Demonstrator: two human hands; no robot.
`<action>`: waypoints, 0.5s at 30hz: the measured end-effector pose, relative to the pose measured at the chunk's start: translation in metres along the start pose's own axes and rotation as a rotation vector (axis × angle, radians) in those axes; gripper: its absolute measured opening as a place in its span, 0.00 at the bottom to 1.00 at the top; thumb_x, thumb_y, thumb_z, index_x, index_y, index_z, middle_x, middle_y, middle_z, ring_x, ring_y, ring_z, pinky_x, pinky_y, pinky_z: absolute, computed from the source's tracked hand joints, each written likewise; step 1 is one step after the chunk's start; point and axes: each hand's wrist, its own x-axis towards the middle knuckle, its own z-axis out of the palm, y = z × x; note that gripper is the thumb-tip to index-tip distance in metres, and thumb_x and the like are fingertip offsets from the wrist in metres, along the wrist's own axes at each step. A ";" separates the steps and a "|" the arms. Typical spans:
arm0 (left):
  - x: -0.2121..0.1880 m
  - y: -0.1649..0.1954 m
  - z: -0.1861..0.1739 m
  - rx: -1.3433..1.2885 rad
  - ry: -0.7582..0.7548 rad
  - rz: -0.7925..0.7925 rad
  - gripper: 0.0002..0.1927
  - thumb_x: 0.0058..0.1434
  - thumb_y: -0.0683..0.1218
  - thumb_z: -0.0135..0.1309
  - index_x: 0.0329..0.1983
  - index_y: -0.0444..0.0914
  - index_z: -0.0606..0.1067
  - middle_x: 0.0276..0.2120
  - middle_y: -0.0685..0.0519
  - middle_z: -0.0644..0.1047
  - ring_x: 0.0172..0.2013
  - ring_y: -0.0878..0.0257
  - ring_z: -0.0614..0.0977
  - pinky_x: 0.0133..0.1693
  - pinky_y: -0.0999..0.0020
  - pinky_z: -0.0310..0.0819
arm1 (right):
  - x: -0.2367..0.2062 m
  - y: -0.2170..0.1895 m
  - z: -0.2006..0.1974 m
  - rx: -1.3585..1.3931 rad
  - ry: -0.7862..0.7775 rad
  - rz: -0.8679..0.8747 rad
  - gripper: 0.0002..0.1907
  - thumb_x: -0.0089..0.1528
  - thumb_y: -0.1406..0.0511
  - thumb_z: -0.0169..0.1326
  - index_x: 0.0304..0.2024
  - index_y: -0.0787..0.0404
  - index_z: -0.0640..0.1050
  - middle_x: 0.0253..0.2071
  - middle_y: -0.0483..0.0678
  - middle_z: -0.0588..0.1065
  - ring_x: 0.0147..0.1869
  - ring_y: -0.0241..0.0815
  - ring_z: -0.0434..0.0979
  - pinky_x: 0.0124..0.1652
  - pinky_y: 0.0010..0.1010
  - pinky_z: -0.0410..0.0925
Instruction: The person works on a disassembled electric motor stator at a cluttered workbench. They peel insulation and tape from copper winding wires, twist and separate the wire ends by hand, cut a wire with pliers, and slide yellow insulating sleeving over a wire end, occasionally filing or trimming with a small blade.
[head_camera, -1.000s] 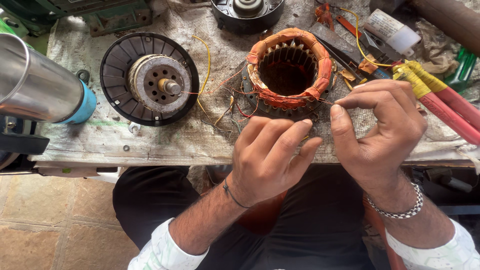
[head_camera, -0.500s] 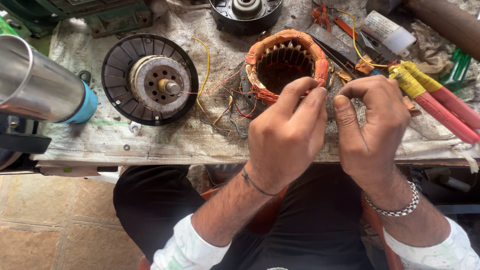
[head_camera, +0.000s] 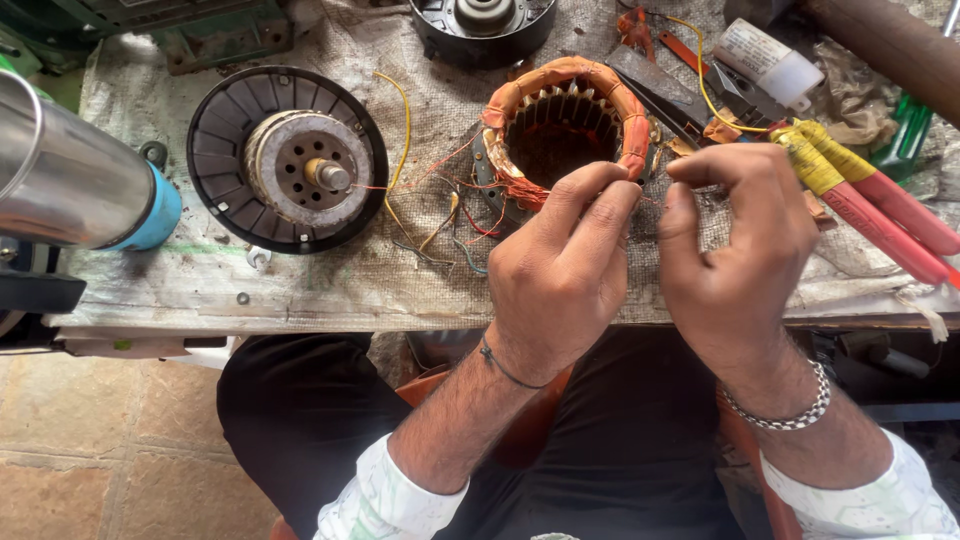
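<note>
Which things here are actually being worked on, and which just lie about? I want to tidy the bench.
In hand:
left hand and right hand, fingertips pinched together beside the orange-taped ring-shaped motor stator; thin red winding wires

Lying about:
round black finned rotor
red-and-yellow-handled pliers
shiny steel cylinder
white tube

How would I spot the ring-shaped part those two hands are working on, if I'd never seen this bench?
Start at the cloth-covered workbench and find the black finned rotor disc on its left. Just right of it, above the left hand and right hand, sits the stator. Unlike the solid disc, it is a hollow ring wrapped in orange tape, with thin loose wires trailing out.
</note>
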 end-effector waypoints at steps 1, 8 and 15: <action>0.000 0.000 0.000 0.001 0.000 -0.004 0.13 0.68 0.34 0.59 0.54 0.35 0.77 0.54 0.55 0.78 0.42 0.65 0.86 0.42 0.75 0.83 | -0.001 -0.002 0.000 -0.014 0.014 -0.039 0.03 0.70 0.74 0.57 0.44 0.67 0.75 0.45 0.51 0.74 0.49 0.45 0.77 0.50 0.33 0.69; 0.000 0.001 -0.002 -0.009 0.002 -0.011 0.14 0.68 0.34 0.59 0.55 0.36 0.76 0.51 0.55 0.77 0.43 0.64 0.86 0.42 0.75 0.82 | -0.002 -0.011 -0.002 -0.171 0.060 -0.123 0.12 0.63 0.73 0.72 0.45 0.60 0.82 0.41 0.48 0.76 0.45 0.45 0.77 0.44 0.32 0.69; 0.002 0.001 -0.003 -0.009 0.007 -0.007 0.14 0.66 0.33 0.58 0.54 0.35 0.76 0.53 0.54 0.78 0.43 0.62 0.86 0.42 0.73 0.83 | -0.002 -0.014 -0.001 -0.134 0.048 -0.079 0.08 0.65 0.74 0.69 0.44 0.62 0.83 0.42 0.49 0.79 0.45 0.44 0.79 0.47 0.31 0.70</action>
